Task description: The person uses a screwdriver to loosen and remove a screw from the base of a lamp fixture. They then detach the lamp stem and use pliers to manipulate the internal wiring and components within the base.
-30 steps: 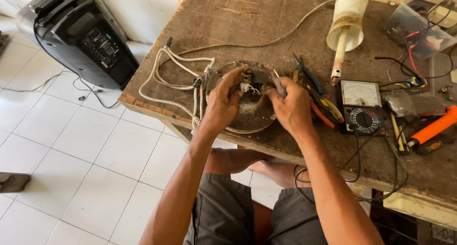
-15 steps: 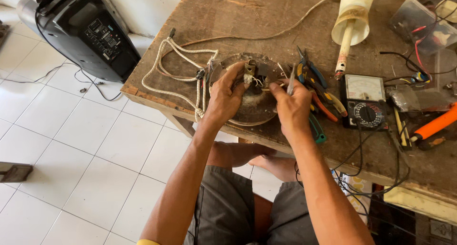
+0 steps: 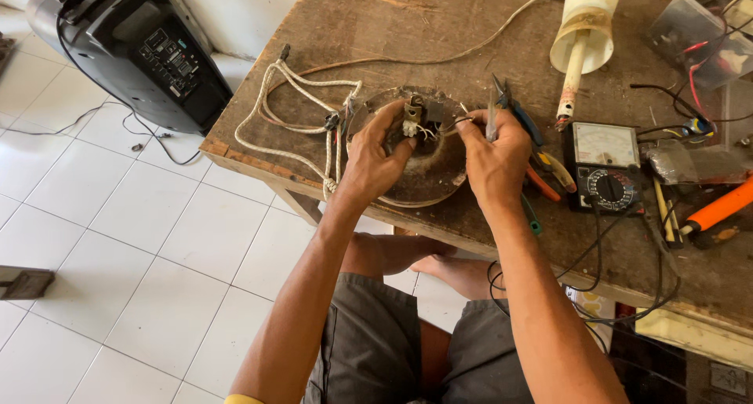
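Two bare hands work a round, rusty metal heating plate [image 3: 427, 169] at the near table edge: left hand [image 3: 376, 157] pinches its pale terminal block [image 3: 410, 121], right hand [image 3: 494, 157] grips thin wires [image 3: 459, 123]; plate likely heavy and rigid, wiring fragile, rim safest to grasp; analogue multimeter [image 3: 604, 169] right

Worn wooden bench [image 3: 408, 27] — round plate [image 3: 427, 176] near its front edge, white cord [image 3: 274, 118] left of it, meter [image 3: 604, 169] right.
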